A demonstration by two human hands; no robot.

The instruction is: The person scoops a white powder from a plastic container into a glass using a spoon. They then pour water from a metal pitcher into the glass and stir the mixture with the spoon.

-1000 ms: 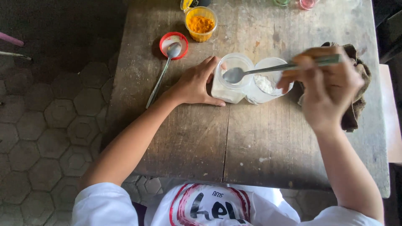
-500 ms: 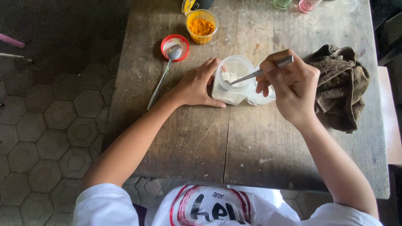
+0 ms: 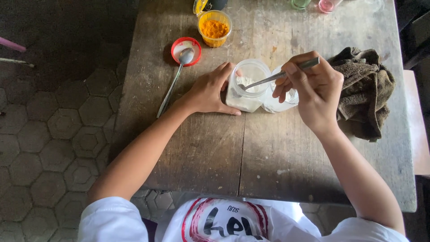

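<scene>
A clear plastic jar (image 3: 247, 88) holding white powder stands near the middle of the wooden table (image 3: 268, 157). My left hand (image 3: 208, 91) grips its left side. My right hand (image 3: 313, 92) holds a metal spoon (image 3: 273, 78) by the handle, and the bowl of the spoon dips into the jar's mouth, touching the powder. Just right of the jar, partly hidden under my right hand, sits a second clear container (image 3: 282, 101) with some white powder in it.
A second spoon (image 3: 175, 77) rests with its bowl on a red lid (image 3: 185, 50). A yellow tub of orange powder (image 3: 215, 28) stands behind. A brown cloth (image 3: 363, 92) lies crumpled at the right. Green and pink cups (image 3: 313, 4) sit at the far edge.
My right hand has moved left from over the cloth, carrying the spoon down from above the containers into the jar. My left hand has kept hold of the jar.
</scene>
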